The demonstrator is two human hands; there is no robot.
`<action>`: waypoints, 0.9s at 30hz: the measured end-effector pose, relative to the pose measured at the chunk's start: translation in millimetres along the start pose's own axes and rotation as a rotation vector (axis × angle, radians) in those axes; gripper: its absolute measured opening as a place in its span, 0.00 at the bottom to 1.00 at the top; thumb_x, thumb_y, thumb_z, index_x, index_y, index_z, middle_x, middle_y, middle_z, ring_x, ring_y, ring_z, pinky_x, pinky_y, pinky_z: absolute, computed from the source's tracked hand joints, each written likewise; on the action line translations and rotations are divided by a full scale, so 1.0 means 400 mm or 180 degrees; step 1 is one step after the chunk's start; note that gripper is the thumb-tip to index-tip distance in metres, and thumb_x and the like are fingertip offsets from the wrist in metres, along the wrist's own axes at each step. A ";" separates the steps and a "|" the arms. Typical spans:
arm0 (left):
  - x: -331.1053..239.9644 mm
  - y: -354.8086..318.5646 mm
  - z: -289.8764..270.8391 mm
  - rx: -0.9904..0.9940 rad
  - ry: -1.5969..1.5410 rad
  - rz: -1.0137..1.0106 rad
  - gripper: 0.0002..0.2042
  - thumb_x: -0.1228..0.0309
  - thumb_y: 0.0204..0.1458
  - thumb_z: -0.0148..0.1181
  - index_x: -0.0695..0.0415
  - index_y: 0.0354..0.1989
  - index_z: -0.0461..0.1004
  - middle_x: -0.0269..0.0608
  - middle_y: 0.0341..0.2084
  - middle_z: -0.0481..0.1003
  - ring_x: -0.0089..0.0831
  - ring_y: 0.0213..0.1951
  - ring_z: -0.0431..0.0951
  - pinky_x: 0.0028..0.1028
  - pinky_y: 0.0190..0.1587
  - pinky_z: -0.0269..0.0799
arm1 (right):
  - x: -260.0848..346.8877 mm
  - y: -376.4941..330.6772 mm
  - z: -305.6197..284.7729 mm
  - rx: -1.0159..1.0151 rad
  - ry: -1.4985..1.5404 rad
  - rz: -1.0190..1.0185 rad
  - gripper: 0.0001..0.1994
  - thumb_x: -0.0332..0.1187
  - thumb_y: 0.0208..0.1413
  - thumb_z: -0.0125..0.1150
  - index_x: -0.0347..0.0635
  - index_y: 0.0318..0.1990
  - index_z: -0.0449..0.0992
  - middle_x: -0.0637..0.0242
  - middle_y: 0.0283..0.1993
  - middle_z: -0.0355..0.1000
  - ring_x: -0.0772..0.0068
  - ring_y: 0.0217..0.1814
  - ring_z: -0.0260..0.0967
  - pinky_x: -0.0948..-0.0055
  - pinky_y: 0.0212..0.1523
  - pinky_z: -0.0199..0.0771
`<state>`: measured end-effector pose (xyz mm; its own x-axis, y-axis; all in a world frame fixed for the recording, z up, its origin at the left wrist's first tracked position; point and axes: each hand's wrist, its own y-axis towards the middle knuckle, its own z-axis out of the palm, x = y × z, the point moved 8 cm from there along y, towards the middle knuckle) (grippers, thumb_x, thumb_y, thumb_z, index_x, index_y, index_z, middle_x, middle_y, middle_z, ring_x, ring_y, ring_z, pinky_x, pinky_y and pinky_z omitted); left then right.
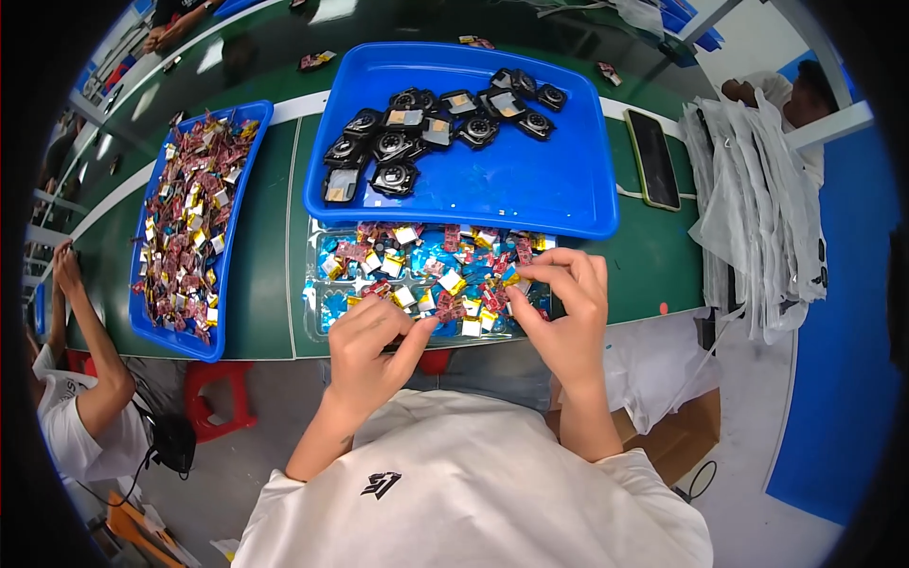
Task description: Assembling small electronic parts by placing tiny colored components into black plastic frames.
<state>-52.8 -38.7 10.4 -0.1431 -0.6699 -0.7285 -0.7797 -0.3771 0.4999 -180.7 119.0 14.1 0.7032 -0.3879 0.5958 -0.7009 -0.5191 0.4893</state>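
A clear plastic tray [311, 308] is filled with small parts: white-and-yellow blocks with red flexible circuit strips, lying over blue pieces. At its right side, the thumb and index finger of my right hand [575, 308] pinch a small yellow-and-red circuit part [511, 276]. My left hand [365, 346] is over the tray's near left edge, fingers curled and thumb stretched toward a red circuit strip [452, 307]. Whatever lies between those fingertips is hidden. Directly behind, a large blue tray [559, 189] holds several black watch-like housings [393, 145], some face up with round centres.
To the left, a long blue tray [139, 303] is heaped with similar parts. A phone [651, 159] and a stack of plastic-wrapped sheets [748, 208] sit at the right on the green table [265, 275]. A co-worker's arm [93, 327] is at far left, by a red stool [204, 402].
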 end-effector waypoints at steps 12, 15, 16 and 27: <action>0.016 0.003 0.009 -0.0021 -0.0063 0.0023 0.11 0.80 0.40 0.66 0.60 0.14 0.69 0.37 0.11 0.67 0.31 0.16 0.64 0.28 0.20 0.56 | 0.068 0.011 0.013 0.0363 0.0147 -0.0256 0.12 0.30 0.33 0.71 0.44 0.29 0.78 0.69 0.34 0.67 0.66 0.37 0.60 0.68 0.38 0.63; 0.018 0.002 0.008 0.0045 -0.0043 0.0015 0.09 0.78 0.39 0.67 0.59 0.16 0.70 0.37 0.13 0.68 0.32 0.17 0.66 0.29 0.20 0.58 | 0.062 -0.005 0.036 0.0769 -0.0369 -0.0129 0.09 0.29 0.33 0.71 0.44 0.25 0.78 0.71 0.34 0.67 0.67 0.36 0.60 0.69 0.37 0.62; 0.017 0.003 0.011 0.0098 -0.0055 0.0021 0.08 0.78 0.39 0.67 0.59 0.17 0.71 0.36 0.14 0.69 0.32 0.17 0.67 0.28 0.21 0.59 | 0.065 -0.008 0.043 0.0735 -0.0417 -0.0141 0.08 0.28 0.33 0.70 0.43 0.24 0.77 0.71 0.33 0.67 0.67 0.36 0.60 0.69 0.35 0.62; -0.056 0.051 0.013 -0.0360 -0.0152 0.0547 0.09 0.80 0.36 0.68 0.58 0.28 0.78 0.36 0.24 0.76 0.31 0.26 0.73 0.26 0.26 0.64 | 0.060 -0.005 0.029 0.0493 0.1348 0.0725 0.05 0.22 0.40 0.67 0.37 0.27 0.77 0.67 0.22 0.72 0.76 0.24 0.67 0.80 0.24 0.65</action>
<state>-68.6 -27.9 34.4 -0.2988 -0.7005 -0.6480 -0.6683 -0.3311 0.6661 -161.0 101.9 20.3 0.4019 -0.1781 0.8982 -0.7823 -0.5765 0.2358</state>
